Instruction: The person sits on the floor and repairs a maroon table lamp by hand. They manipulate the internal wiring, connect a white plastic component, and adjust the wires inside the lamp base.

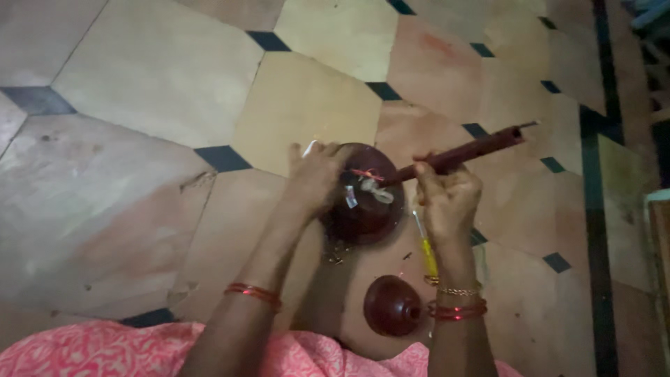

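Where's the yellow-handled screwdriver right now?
The yellow-handled screwdriver lies on the tiled floor under the right hand, just above the small dark red dome.

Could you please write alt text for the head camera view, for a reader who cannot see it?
Seen from above, a person's left hand steadies a dark red dome-shaped part on a tiled floor while the right hand grips a dark red tube attached to it. A second dark red dome and a yellow-handled tool lie nearby.

A dark red round bowl-shaped shell sits at frame centre, wires showing inside. A dark red tube slants from it toward the upper right.
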